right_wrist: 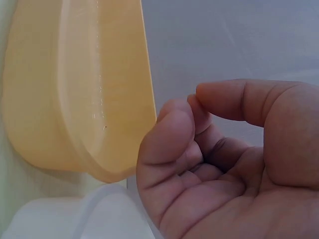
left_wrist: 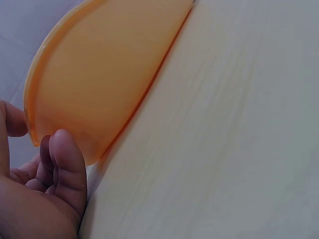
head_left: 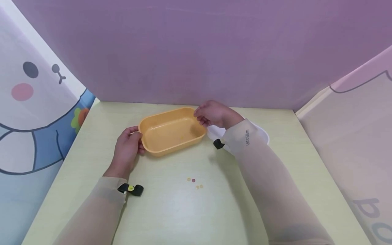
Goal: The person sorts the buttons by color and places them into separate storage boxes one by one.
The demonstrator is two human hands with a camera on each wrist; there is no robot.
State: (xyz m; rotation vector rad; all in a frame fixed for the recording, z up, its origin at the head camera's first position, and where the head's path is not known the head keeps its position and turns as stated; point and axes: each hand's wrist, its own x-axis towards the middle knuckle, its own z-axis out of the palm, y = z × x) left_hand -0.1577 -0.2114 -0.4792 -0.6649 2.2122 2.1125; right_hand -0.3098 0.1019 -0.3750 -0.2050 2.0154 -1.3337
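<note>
While the person's two forearms reach forward over a pale table (head_left: 165, 217), a shallow orange tray (head_left: 166, 131) sits between the hands, toward the back of the tabletop. Its long axis is the thing that matters most, to my eye: it runs aslant, from a near left end to a far right end, and there is a hand at each.

The left hand (head_left: 125, 149) is the surer contact. Its fingers and thumb are curled about the tray's left end, holding it, so from that grip the tray stretches away rightward and slightly back. The right hand (head_left: 214, 114) is bent over the opposite end, at the far right corner, fingers curled inward and tips gathered close to the rim. I cannot tell whether they pinch the rim, hold something tiny, or merely hover beside it.

Just past that right end, partly hidden under the right forearm, lies a white container (head_left: 215, 131). One small yellow piece (head_left: 181, 137) rests inside the tray. Nearer the person, apart from both hands, four little discs (head_left: 193, 180), one reddish and three yellowish, lie on the table.
</note>
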